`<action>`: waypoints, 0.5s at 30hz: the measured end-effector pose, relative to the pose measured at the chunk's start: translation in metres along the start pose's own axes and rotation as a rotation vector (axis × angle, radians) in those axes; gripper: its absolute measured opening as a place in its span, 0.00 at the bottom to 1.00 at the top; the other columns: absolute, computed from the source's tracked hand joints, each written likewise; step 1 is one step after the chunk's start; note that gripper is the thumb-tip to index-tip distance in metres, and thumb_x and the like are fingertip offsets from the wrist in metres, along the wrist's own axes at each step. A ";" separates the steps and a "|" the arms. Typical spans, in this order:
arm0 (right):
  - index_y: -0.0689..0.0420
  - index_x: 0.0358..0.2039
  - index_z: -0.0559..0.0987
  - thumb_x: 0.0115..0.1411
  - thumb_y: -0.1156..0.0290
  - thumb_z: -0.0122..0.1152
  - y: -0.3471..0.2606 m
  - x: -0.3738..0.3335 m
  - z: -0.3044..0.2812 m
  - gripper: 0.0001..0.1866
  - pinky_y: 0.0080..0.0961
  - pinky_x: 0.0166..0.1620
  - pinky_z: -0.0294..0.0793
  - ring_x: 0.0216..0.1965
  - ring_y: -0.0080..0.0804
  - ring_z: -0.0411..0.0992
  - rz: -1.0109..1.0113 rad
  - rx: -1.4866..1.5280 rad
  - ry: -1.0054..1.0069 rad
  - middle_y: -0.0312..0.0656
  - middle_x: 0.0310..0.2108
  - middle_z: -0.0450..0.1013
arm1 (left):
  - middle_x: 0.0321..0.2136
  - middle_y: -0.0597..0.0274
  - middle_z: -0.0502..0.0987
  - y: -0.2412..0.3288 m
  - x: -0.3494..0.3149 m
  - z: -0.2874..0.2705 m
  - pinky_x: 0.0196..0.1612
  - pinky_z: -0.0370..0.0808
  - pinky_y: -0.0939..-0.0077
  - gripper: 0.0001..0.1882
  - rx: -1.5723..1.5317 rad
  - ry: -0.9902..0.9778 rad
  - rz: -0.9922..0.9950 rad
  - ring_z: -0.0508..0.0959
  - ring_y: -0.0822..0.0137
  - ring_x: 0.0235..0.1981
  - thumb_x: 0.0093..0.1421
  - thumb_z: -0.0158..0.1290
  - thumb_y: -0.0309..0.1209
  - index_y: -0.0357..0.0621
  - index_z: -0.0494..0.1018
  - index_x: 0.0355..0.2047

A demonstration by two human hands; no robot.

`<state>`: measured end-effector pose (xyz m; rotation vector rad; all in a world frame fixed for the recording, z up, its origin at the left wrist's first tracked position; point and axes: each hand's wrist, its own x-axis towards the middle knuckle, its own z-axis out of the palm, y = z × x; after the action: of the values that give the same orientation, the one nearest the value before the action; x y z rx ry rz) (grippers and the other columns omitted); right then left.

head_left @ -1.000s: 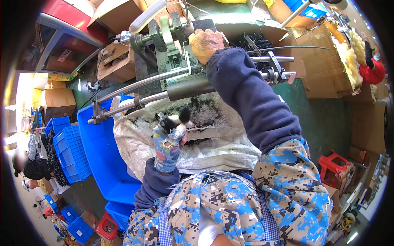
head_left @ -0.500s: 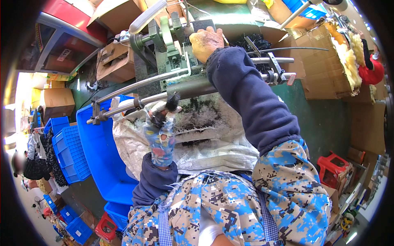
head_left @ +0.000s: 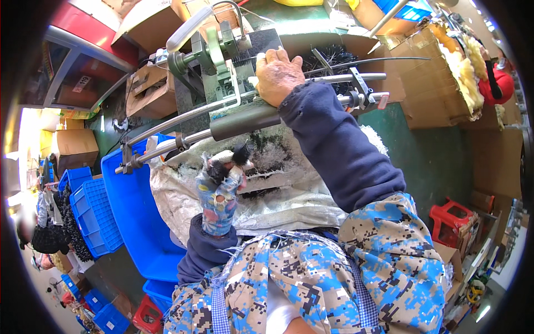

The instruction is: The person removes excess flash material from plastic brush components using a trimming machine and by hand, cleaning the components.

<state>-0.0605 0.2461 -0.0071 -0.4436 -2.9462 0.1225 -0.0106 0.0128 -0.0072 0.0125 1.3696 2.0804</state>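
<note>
My right hand is bare and reaches far forward, fingers curled over a silver rail on a green-grey machine. My left hand wears a patterned cloth glove and holds a small black bristly brush piece upright, just below the machine's dark cylindrical bar. Under both hands lies an open white woven sack with several black brush pieces inside. More black bristly pieces sit in a cardboard box behind the machine.
Blue plastic crates stand left of the sack, with smaller ones further left. Cardboard boxes with yellow fibre are at the right, a red stool lower right. Long metal rods stick out leftward.
My left hand rose from the sack with the black brush piece toward the dark bar, then settled slightly lower. My right hand stayed on the machine's rail.
</note>
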 end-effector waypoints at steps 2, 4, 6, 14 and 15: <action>0.63 0.40 0.68 0.48 0.64 0.52 -0.009 0.003 -0.002 0.20 0.46 0.41 0.59 0.46 0.40 0.61 0.000 0.063 -0.060 0.46 0.41 0.64 | 0.23 0.57 0.73 -0.003 -0.003 -0.004 0.18 0.65 0.82 0.15 0.058 0.025 0.058 0.69 0.73 0.16 0.49 0.55 0.27 0.35 0.68 0.37; 0.63 0.40 0.68 0.48 0.65 0.52 -0.023 0.004 -0.002 0.20 0.46 0.41 0.59 0.46 0.40 0.62 -0.007 0.083 -0.054 0.47 0.40 0.64 | 0.22 0.58 0.73 -0.004 -0.007 -0.009 0.18 0.65 0.82 0.15 0.120 0.055 0.110 0.68 0.73 0.15 0.48 0.55 0.27 0.35 0.68 0.37; 0.62 0.40 0.67 0.49 0.66 0.50 -0.038 0.007 -0.002 0.19 0.46 0.41 0.59 0.45 0.40 0.62 -0.011 0.113 -0.043 0.47 0.40 0.65 | 0.22 0.60 0.72 -0.001 -0.009 -0.011 0.17 0.64 0.83 0.15 0.254 0.060 0.081 0.68 0.74 0.15 0.48 0.54 0.25 0.36 0.68 0.37; 0.62 0.37 0.72 0.52 0.68 0.46 -0.018 0.003 0.001 0.15 0.43 0.35 0.57 0.40 0.39 0.62 -0.057 -0.031 0.003 0.45 0.34 0.66 | 0.22 0.57 0.73 -0.006 -0.003 -0.017 0.17 0.65 0.83 0.15 -0.116 -0.054 0.024 0.68 0.74 0.15 0.50 0.51 0.24 0.38 0.67 0.40; 0.62 0.39 0.72 0.53 0.68 0.45 -0.012 0.001 -0.009 0.16 0.44 0.40 0.57 0.43 0.40 0.62 -0.053 -0.100 -0.069 0.47 0.37 0.66 | 0.26 0.51 0.75 -0.001 -0.005 -0.012 0.17 0.65 0.83 0.16 0.030 0.017 0.071 0.68 0.74 0.15 0.51 0.51 0.23 0.40 0.65 0.41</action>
<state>-0.0631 0.2356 0.0028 -0.3818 -3.0396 -0.0170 -0.0108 0.0005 -0.0118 0.0575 1.4296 2.1221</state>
